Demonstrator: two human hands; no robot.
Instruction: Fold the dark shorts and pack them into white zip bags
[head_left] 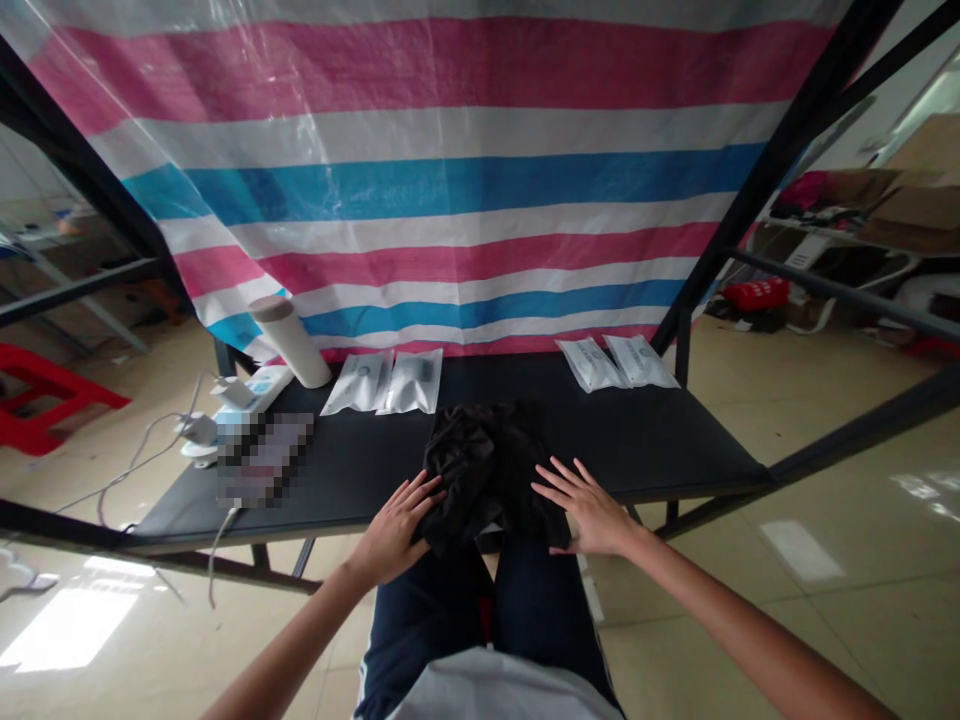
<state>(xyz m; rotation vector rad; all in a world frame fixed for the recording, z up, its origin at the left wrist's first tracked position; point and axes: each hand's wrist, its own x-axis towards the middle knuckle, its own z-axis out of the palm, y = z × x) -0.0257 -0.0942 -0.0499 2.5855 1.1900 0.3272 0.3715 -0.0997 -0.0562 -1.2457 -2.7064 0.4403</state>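
Observation:
A crumpled piece of black cloth (491, 465), perhaps a garment, lies at the front edge of the black table (375, 450) and hangs a little over it. My left hand (397, 525) rests against the cloth's left side with its fingers outstretched. On the opposite side, my right hand (589, 510) has its fingers spread, their tips touching the cloth. Neither hand grips it. Folds hide the cloth's full shape, and its dark colour blends with the table.
Two white packets (409, 380) lie at the back left, two more packets (619, 362) at the back right. A white bottle (292, 340), a power strip (255, 395) with chargers and a blurred-out phone (266, 460) on a cable occupy the left. A striped sheet (465, 200) hangs behind.

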